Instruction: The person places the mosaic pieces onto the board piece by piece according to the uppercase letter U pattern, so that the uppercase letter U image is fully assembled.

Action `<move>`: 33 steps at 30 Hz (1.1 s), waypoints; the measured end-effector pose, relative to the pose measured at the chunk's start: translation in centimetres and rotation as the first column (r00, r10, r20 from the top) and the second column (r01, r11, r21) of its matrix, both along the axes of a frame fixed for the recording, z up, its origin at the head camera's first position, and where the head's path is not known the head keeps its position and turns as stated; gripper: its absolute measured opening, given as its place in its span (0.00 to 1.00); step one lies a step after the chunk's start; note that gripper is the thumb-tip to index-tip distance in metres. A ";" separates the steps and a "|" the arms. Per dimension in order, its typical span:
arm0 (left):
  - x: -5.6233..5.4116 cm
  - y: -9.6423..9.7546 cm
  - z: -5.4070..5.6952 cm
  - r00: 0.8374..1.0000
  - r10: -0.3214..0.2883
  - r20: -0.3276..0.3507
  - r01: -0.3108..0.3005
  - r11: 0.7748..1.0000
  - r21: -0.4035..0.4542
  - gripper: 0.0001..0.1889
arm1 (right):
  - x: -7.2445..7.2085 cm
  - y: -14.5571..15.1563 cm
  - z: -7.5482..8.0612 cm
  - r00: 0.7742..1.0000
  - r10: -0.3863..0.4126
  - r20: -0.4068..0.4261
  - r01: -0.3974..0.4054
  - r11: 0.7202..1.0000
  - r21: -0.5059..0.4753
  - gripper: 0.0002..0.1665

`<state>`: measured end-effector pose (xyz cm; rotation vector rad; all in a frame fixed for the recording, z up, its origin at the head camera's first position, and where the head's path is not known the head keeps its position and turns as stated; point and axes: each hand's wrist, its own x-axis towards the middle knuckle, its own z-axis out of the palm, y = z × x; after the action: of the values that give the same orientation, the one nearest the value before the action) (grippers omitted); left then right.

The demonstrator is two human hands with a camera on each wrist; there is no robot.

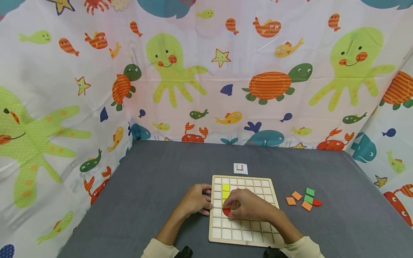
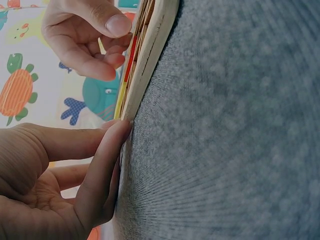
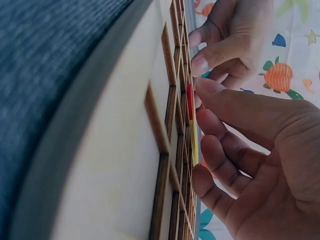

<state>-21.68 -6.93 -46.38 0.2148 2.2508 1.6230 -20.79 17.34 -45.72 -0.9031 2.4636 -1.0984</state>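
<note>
A wooden grid board [image 1: 243,242] lies on the grey table. My left hand [image 1: 195,199] is at the board's left edge, its fingertips touching the rim. In the left wrist view, the left thumb and a finger [image 2: 105,165] meet that edge. My right hand [image 1: 250,205] is over the board, fingers loosely bent around a red rounded tile [image 1: 226,211] set in the grid. In the right wrist view, the right thumb tip is right beside the red tile [image 3: 190,100], with nothing gripped. Yellow square tiles [image 1: 226,187] run in a column above it, the lowest partly hidden by the right hand.
Right of the board lie several loose tiles: orange squares [image 1: 291,201], green squares [image 1: 310,191] and a red rounded tile [image 1: 317,202]. A small pattern card [image 1: 240,168] lies behind the board. A sea-animal curtain [image 1: 193,86] surrounds the table.
</note>
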 end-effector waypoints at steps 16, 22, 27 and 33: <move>0.0 0.0 -0.1 1.000 -0.001 -0.006 0.001 1.000 0.007 0.38 | -0.1 0.1 0.0 1.000 -0.018 -0.021 0.019 0.999 0.029 0.13; -0.1 0.1 0.0 1.000 0.001 -0.011 -0.001 1.000 0.009 0.38 | -0.1 1.6 0.1 0.997 -0.065 -0.050 0.065 0.998 -0.002 0.14; -0.1 0.0 -0.1 1.000 -0.001 -0.010 0.001 1.000 0.006 0.38 | -0.1 3.4 0.5 0.989 -0.132 -0.066 0.133 0.991 0.011 0.13; -0.1 0.1 -0.1 1.000 -0.001 -0.006 0.001 1.000 -0.014 0.38 | -0.1 6.0 1.2 0.976 -0.206 -0.070 0.206 0.979 -0.009 0.13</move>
<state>-21.75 -6.87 -46.52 0.2174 2.2661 1.6075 -20.86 23.30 -44.54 -0.7101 2.6627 -1.1522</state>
